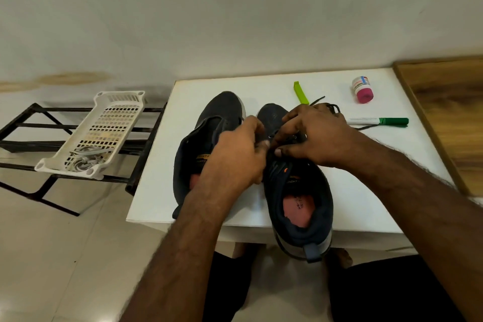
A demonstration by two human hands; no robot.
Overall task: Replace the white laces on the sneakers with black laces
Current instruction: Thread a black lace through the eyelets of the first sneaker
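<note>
The right-hand sneaker (pixel 300 196) lies on the white table (pixel 386 191), heel overhanging the near edge toward the person, probably so its eyelets sit close under both hands. The black lace (pixel 366 127) runs out from under the right hand (pixel 311 136) toward a green-capped marker (pixel 379 121) beyond the sneaker. That hand's fingers (pixel 281 151) pinch shut on the lace at the eyelets; the left hand (pixel 240 149) curls closed beside them, on what I cannot tell. The other sneaker (pixel 209 128) waits just left of the first, seemingly unlaced. Well left of the sneaker, white laces (pixel 83 158) lie discarded in a plastic basket (pixel 117 112), clear of the work.
</note>
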